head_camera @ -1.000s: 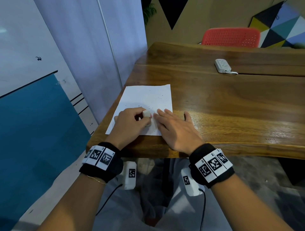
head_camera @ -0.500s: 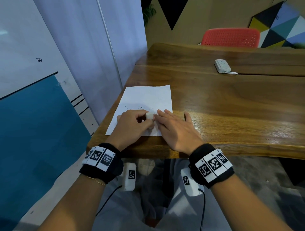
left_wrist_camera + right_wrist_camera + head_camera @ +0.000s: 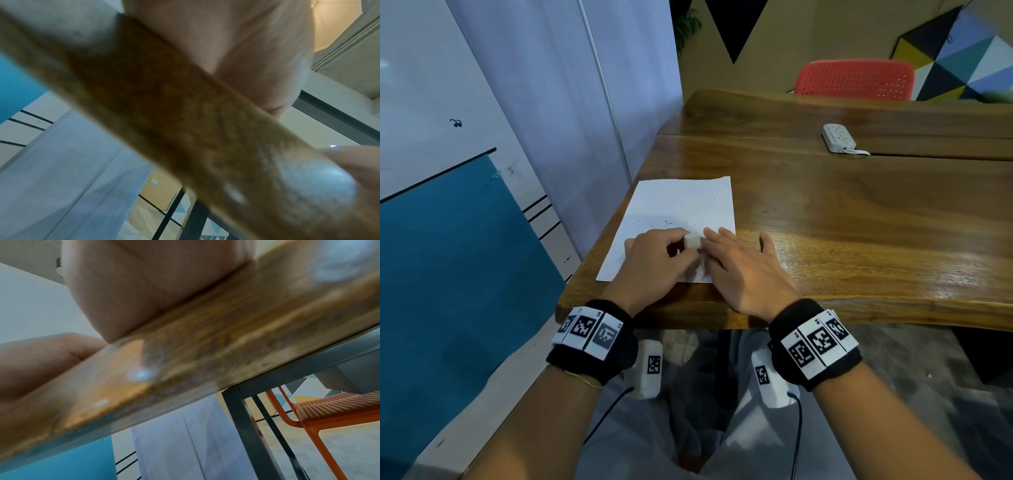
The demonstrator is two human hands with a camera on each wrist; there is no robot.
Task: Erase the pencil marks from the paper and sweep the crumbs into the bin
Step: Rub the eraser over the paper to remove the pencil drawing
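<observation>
A white sheet of paper [image 3: 681, 205] lies at the near left corner of the wooden table [image 3: 859, 212], with small dark eraser crumbs [image 3: 664, 224] scattered over its middle. My left hand [image 3: 654, 260] pinches a small white eraser [image 3: 692, 241] and holds it down on the paper's near part. My right hand [image 3: 739, 263] lies flat beside it, straight fingers pressing the paper's right edge. Both wrist views show only the blurred table edge [image 3: 185, 129] and the heel of a hand [image 3: 144, 288]. No bin is in view.
A white power strip [image 3: 838, 137] lies far back on the table. A red perforated chair [image 3: 856, 80] stands behind the table and shows under it as the chair [image 3: 329, 407]. A pale wall panel [image 3: 551, 102] runs close along the table's left side.
My left hand has slid the eraser a little to the right, up against the right hand's fingertips. The right hand stays flat in the same place.
</observation>
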